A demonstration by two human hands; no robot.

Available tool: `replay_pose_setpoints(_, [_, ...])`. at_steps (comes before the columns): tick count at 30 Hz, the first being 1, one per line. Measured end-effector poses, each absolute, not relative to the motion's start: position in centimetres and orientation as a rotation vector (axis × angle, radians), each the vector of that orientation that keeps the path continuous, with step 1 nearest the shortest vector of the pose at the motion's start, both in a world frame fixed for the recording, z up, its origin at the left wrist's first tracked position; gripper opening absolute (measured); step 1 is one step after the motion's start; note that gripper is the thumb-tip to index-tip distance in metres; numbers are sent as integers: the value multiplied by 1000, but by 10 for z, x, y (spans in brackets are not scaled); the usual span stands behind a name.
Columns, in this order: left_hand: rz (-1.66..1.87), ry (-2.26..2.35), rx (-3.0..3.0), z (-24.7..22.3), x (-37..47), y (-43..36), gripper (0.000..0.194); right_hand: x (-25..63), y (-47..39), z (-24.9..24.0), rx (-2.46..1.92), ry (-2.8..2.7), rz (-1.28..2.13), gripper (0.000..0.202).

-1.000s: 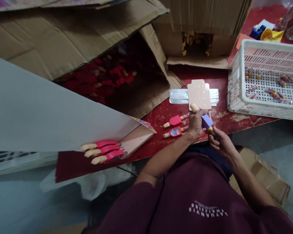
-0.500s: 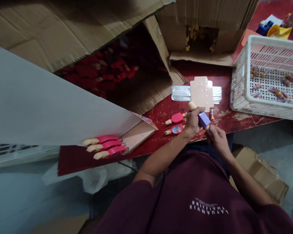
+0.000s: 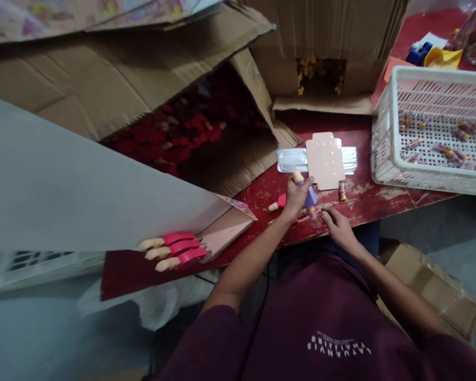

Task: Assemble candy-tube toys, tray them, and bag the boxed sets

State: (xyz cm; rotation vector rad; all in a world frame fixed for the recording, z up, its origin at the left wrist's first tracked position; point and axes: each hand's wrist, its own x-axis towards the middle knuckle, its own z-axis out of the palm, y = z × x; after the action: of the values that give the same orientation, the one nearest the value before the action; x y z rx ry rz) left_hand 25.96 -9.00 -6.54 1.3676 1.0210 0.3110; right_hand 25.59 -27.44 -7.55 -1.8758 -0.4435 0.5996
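My left hand (image 3: 296, 197) is closed around a purple popsicle-shaped toy (image 3: 310, 197) with a cream end. A small clear tube (image 3: 314, 216) with a yellow cap, blurred, sticks out of its lower end. My right hand (image 3: 338, 228) is just right of the tube, apart from it, with the fingers loosely bent and nothing visible in them. A pink-red toy with a cream end (image 3: 276, 203) lies on the table, partly covered by my left hand. Another small candy tube (image 3: 342, 190) lies beside a flat die-cut card (image 3: 326, 161), which rests on silvery wrappers (image 3: 291, 160).
A white plastic crate (image 3: 440, 177) on the right holds several small tubes. A cardboard box (image 3: 238, 174) at the left holds many red pieces; another box (image 3: 321, 103) behind holds yellow ones. Several red toys (image 3: 182, 248) stand by a pale carton (image 3: 226, 227) at the table's left end.
My left hand has carried the purple toy left and down over the red toys. My right hand has let go of the tube end and come away. The view has shifted slightly.
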Motion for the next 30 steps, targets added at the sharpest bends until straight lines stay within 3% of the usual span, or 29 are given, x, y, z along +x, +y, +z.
replay_pose_setpoints(4, [21,1046,2363,-83,280,-45,37,313,-278,-116,-2526,-586,54,43])
replay_pose_setpoints(7, [-53,1025,2489,-96,288,-36,38,346,-280,-139,-2689,-579,62,47])
replay_pose_setpoints(15, [74,830,2710,-99,323,-28,39,360,-294,-175,-2596,-627,66,48])
replay_pose_setpoints(23, [162,607,2844,-71,524,40,44,357,-295,-188,-2237,-501,-161,38])
replay_pose_setpoints(27, [1,594,2967,-74,633,99,59,352,-292,-184,-2172,-463,-198,36])
replay_pose_setpoints(30, [-160,566,2992,-88,693,139,54,348,-289,-183,-2167,-468,-175,37])
